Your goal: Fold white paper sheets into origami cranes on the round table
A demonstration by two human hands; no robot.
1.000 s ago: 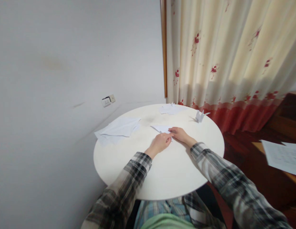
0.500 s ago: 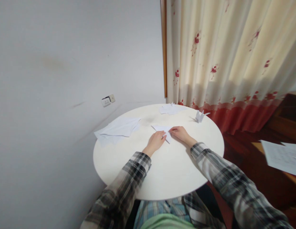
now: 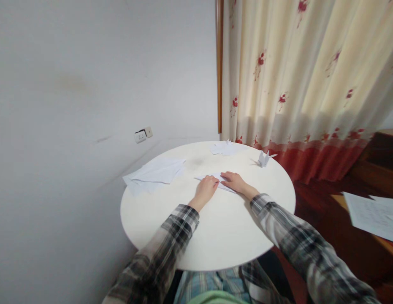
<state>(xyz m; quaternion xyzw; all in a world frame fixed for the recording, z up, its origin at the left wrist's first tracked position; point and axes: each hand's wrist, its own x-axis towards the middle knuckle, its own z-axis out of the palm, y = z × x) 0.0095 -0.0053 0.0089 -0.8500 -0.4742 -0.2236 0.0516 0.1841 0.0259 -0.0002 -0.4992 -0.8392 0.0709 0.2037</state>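
Single head-worn view, facing forward and down over the tabletop (image 3: 228, 240).

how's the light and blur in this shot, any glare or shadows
Head view: soft shadow beside the right sleeve, no harsh glare on the tabletop; head view: folded paper nearly white on white, writing on the far-right sheets too blurred to read.
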